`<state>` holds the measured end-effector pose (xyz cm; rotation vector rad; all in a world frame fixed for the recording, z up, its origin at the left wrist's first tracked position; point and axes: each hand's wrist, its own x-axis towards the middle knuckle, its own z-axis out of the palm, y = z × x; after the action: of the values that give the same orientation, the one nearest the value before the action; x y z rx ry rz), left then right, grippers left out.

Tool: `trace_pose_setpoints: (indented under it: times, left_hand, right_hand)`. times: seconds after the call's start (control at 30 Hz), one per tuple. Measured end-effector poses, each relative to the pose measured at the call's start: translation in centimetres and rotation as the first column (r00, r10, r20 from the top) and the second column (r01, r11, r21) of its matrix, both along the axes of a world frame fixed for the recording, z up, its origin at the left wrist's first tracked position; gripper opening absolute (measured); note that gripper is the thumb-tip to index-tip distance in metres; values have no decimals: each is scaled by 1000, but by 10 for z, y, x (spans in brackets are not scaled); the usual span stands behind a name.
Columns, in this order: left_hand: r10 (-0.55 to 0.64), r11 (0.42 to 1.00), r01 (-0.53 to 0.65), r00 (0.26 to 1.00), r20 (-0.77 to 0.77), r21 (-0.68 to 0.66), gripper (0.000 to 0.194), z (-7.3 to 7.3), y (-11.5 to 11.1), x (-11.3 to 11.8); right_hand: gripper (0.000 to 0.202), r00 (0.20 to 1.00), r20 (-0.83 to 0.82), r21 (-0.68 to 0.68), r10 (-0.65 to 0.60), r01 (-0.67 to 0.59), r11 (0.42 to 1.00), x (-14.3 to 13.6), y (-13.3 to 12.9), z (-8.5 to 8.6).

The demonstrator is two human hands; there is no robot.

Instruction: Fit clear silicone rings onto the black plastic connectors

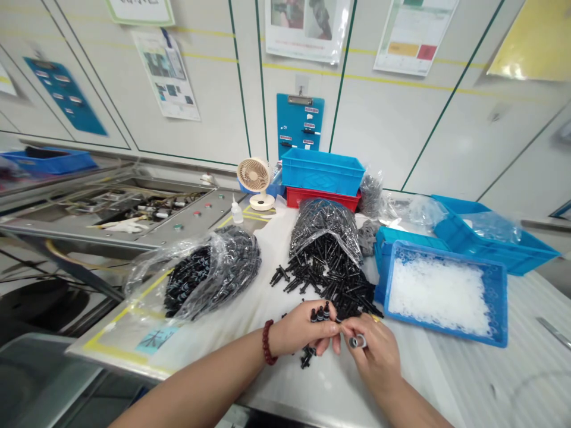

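Several slim black plastic parts (320, 313) stick up from my left hand (303, 328), whose fingers are closed around them. Close beside it, my right hand (377, 348) is closed on a short grey-and-black cylindrical tool (358, 341). The fingertips of both hands meet, and what lies between them is too small to make out. Just beyond the hands, a heap of the same black parts (345, 285) spills from an open clear bag (328, 223). A few more black parts (307, 356) lie under my left hand.
A blue tray of small white translucent pieces (446, 336) sits at right. To the left lies another clear bag of black parts (214, 270). Behind are a small fan (254, 175), a dropper bottle (236, 211), stacked blue (323, 169) and red bins (298, 197). A metal fixture bench (178, 229) adjoins left.
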<state>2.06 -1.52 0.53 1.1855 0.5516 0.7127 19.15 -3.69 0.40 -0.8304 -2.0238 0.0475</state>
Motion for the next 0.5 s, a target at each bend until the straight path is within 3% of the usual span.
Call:
trace_pose_setpoints:
  times: [0.17,0.5]
  left_hand:
    - [6,1000,-6,1000,-13,-4,44,1,0,1]
    - [33,999,-35,998,-44,-26,46,3,-1,0]
  right_hand:
    - [15,1000,-12,79,-8,9,997,-1,2,1]
    - [14,999,33,-19,-12,12,1000,-1,0,-2]
